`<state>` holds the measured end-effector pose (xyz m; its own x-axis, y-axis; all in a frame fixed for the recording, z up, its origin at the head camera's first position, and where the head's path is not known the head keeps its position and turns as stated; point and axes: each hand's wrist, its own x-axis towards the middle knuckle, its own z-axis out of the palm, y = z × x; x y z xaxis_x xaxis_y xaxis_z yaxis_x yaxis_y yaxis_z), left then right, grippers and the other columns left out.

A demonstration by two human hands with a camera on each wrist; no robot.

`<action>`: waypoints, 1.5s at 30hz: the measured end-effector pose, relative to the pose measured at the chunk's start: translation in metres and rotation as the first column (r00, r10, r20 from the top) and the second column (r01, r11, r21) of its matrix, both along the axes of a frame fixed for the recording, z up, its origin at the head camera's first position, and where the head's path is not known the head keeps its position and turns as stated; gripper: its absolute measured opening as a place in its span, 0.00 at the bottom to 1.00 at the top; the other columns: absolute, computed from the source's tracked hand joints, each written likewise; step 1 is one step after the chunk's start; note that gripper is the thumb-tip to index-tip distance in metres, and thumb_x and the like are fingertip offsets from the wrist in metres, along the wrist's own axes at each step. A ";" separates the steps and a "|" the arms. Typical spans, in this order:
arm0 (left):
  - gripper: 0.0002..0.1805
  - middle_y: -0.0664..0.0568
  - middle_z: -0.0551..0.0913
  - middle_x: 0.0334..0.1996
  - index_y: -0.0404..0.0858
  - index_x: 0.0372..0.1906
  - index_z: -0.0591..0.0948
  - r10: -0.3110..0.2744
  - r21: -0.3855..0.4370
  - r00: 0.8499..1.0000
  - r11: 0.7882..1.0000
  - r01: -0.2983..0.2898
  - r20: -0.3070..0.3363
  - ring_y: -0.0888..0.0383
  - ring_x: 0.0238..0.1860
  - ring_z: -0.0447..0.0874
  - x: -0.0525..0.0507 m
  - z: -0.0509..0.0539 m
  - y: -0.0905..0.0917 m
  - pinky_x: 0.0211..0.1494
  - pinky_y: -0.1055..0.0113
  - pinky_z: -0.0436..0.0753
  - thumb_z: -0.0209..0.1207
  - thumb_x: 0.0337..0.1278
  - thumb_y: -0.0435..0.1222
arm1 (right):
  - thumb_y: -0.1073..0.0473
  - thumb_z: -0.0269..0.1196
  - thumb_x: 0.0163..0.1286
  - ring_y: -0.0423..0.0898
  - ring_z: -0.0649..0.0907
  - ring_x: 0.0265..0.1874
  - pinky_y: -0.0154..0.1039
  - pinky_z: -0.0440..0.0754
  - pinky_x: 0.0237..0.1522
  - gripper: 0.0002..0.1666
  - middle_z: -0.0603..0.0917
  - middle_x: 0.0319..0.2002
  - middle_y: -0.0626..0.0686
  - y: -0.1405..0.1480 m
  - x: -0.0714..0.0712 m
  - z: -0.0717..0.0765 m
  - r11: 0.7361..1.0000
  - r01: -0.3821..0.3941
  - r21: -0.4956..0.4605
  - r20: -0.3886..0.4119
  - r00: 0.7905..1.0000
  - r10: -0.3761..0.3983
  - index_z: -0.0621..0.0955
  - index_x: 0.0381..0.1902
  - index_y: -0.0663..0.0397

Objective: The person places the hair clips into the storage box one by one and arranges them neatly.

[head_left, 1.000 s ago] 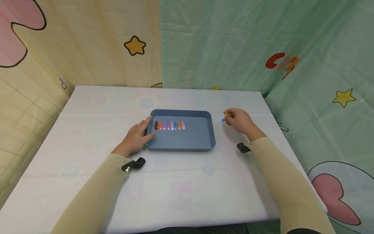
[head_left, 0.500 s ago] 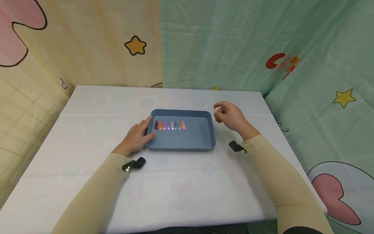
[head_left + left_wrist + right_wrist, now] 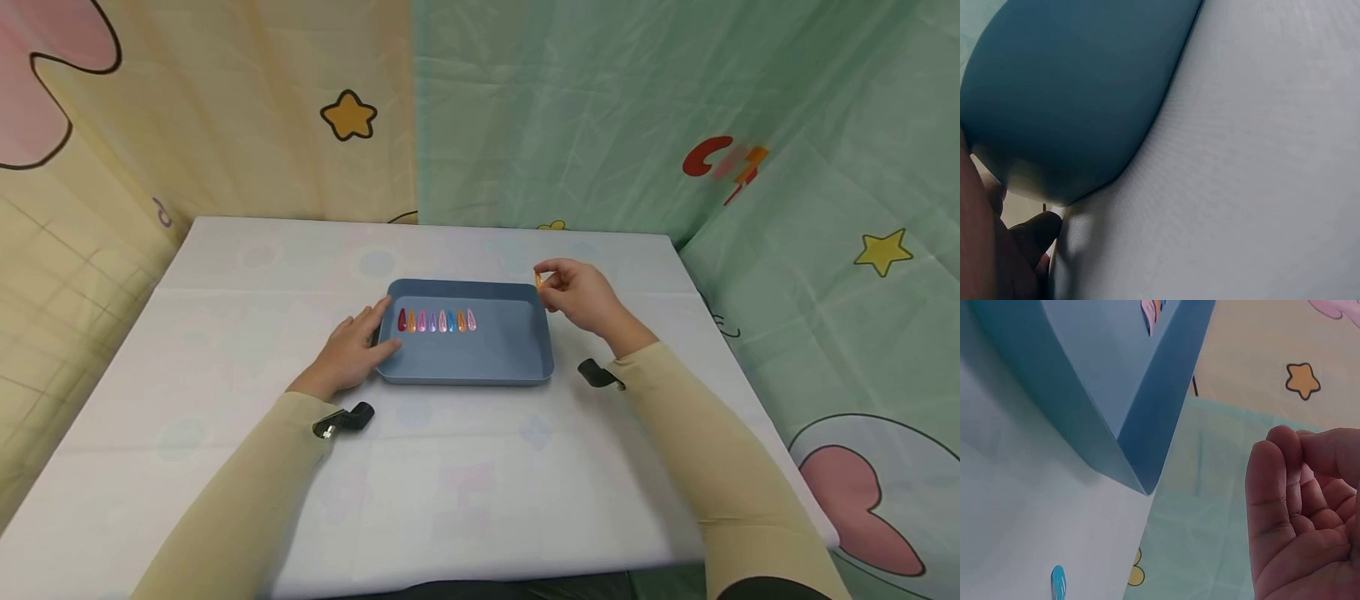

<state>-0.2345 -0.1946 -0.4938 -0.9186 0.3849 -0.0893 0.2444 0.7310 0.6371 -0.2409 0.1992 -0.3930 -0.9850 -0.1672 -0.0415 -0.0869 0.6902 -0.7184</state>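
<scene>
A row of several coloured snap hair clips [image 3: 432, 322] lies in the left part of a blue-grey tray [image 3: 480, 364]. My left hand [image 3: 347, 352] rests at the tray's left edge, fingers spread and fairly straight, with the thumb over the rim. Just above the tray's far right corner, my right hand [image 3: 583, 298] pinches an orange hair clip [image 3: 537, 279] between thumb and fingertips. That clip is hidden in the right wrist view, where only the bent fingers show. A blue hair clip [image 3: 1059, 582] lies on the table beyond the tray; the right hand covers it in the head view.
The tray stands on a table with a white patterned cloth [image 3: 465, 492]. Printed curtains [image 3: 600, 117] hang behind the table and along its right side. Each wrist carries a small black camera, one of them the right wrist camera [image 3: 597, 373].
My right hand has moved left with the orange hair clip, from beside the blue clip on the table to the tray's far right corner. The left hand and the tray have stayed still.
</scene>
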 end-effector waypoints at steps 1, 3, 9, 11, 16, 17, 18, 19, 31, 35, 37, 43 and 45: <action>0.47 0.41 0.50 0.86 0.49 0.88 0.44 0.000 0.000 1.000 1.000 0.000 0.000 0.39 0.87 0.41 0.000 0.000 0.000 0.88 0.42 0.37 0.53 0.77 0.57 | 0.63 0.60 0.77 0.51 0.87 0.38 0.36 0.79 0.34 0.25 0.89 0.45 0.62 -0.001 0.000 0.000 1.000 -0.004 -0.004 0.004 1.000 0.004 0.79 0.70 0.54; 0.47 0.41 0.50 0.86 0.49 0.88 0.44 0.001 0.004 1.000 1.000 -0.001 0.001 0.39 0.87 0.41 0.000 0.000 0.000 0.88 0.42 0.37 0.53 0.77 0.57 | 0.63 0.60 0.76 0.50 0.85 0.36 0.36 0.77 0.32 0.25 0.89 0.45 0.63 -0.003 0.000 0.000 1.000 -0.010 -0.005 0.013 1.000 0.010 0.79 0.69 0.54; 0.47 0.42 0.50 0.86 0.51 0.88 0.44 0.004 0.008 1.000 1.000 -0.004 0.000 0.39 0.87 0.41 0.000 -0.001 0.000 0.88 0.42 0.36 0.52 0.77 0.58 | 0.62 0.61 0.76 0.52 0.85 0.37 0.38 0.79 0.34 0.24 0.89 0.45 0.64 -0.009 0.000 0.000 1.000 -0.021 -0.007 0.032 0.999 0.021 0.79 0.69 0.53; 0.47 0.42 0.50 0.86 0.51 0.88 0.44 0.004 0.007 1.000 1.000 -0.004 -0.001 0.39 0.87 0.41 -0.001 -0.002 -0.001 0.88 0.42 0.36 0.53 0.77 0.58 | 0.62 0.62 0.76 0.53 0.86 0.38 0.39 0.81 0.36 0.25 0.89 0.45 0.62 -0.010 0.000 0.000 1.000 -0.022 -0.004 0.035 0.999 0.022 0.80 0.69 0.53; 0.47 0.42 0.50 0.86 0.51 0.88 0.44 0.003 0.000 1.000 1.000 -0.003 -0.005 0.39 0.87 0.41 0.000 -0.002 -0.001 0.88 0.42 0.37 0.53 0.77 0.57 | 0.62 0.62 0.77 0.54 0.88 0.42 0.41 0.87 0.45 0.25 0.89 0.43 0.57 -0.013 -0.001 -0.001 1.000 -0.029 -0.004 0.043 0.999 0.029 0.79 0.70 0.53; 0.46 0.42 0.50 0.86 0.51 0.88 0.44 0.004 0.000 1.000 1.000 -0.004 -0.006 0.39 0.87 0.41 0.000 -0.001 -0.001 0.88 0.42 0.37 0.53 0.77 0.57 | 0.62 0.62 0.77 0.55 0.89 0.42 0.42 0.88 0.46 0.25 0.88 0.43 0.57 -0.014 -0.002 -0.001 1.000 -0.030 -0.007 0.045 0.999 0.031 0.79 0.70 0.53; 0.46 0.42 0.51 0.86 0.50 0.88 0.45 0.005 0.000 1.000 1.000 -0.005 -0.006 0.39 0.87 0.42 0.000 -0.001 -0.001 0.88 0.41 0.37 0.53 0.77 0.57 | 0.63 0.62 0.77 0.54 0.89 0.43 0.43 0.89 0.48 0.25 0.88 0.44 0.57 -0.014 -0.002 -0.001 0.999 -0.032 -0.010 0.046 0.998 0.032 0.79 0.70 0.53; 0.46 0.42 0.51 0.86 0.50 0.88 0.45 0.006 0.001 1.000 1.000 -0.006 -0.006 0.39 0.87 0.42 0.001 0.000 -0.001 0.88 0.42 0.37 0.53 0.77 0.57 | 0.63 0.62 0.77 0.54 0.89 0.43 0.43 0.89 0.49 0.25 0.88 0.44 0.57 -0.015 -0.002 -0.001 0.999 -0.033 -0.010 0.045 0.998 0.033 0.79 0.70 0.53; 0.46 0.42 0.50 0.86 0.51 0.88 0.44 0.013 -0.001 1.000 1.000 -0.013 -0.001 0.39 0.87 0.41 0.001 0.001 -0.001 0.88 0.42 0.37 0.53 0.77 0.57 | 0.63 0.64 0.76 0.48 0.82 0.35 0.37 0.78 0.36 0.25 0.88 0.41 0.55 -0.021 -0.002 -0.005 0.999 -0.038 0.007 0.056 0.998 0.037 0.80 0.69 0.55; 0.47 0.42 0.50 0.86 0.51 0.88 0.44 0.012 0.003 1.000 1.000 -0.012 0.002 0.39 0.87 0.41 0.001 0.001 -0.001 0.88 0.42 0.36 0.53 0.77 0.57 | 0.63 0.64 0.76 0.49 0.81 0.35 0.38 0.78 0.36 0.25 0.87 0.41 0.57 -0.022 -0.001 -0.007 0.998 -0.053 0.017 0.060 0.997 0.052 0.79 0.69 0.56; 0.47 0.42 0.50 0.86 0.51 0.88 0.44 0.009 0.005 1.000 1.000 -0.009 0.001 0.39 0.87 0.41 0.000 0.001 -0.001 0.88 0.42 0.36 0.53 0.77 0.57 | 0.63 0.64 0.76 0.49 0.81 0.35 0.38 0.79 0.37 0.25 0.88 0.42 0.57 -0.023 -0.001 -0.007 0.998 -0.055 0.024 0.063 0.997 0.053 0.79 0.69 0.56; 0.46 0.42 0.50 0.86 0.51 0.88 0.45 0.008 0.008 1.000 1.000 -0.007 -0.004 0.39 0.87 0.41 0.001 0.000 0.000 0.88 0.42 0.37 0.53 0.77 0.57 | 0.63 0.63 0.76 0.49 0.83 0.36 0.38 0.81 0.38 0.25 0.87 0.42 0.56 -0.023 -0.001 -0.010 0.997 -0.063 0.040 0.078 0.995 0.060 0.80 0.69 0.56; 0.46 0.42 0.50 0.86 0.51 0.88 0.45 0.007 0.009 1.000 1.000 -0.007 -0.007 0.39 0.87 0.41 0.001 0.000 0.000 0.88 0.42 0.37 0.53 0.77 0.58 | 0.63 0.62 0.76 0.49 0.82 0.36 0.38 0.81 0.37 0.25 0.87 0.41 0.56 -0.023 -0.001 -0.011 0.997 -0.074 0.039 0.081 0.994 0.071 0.80 0.69 0.56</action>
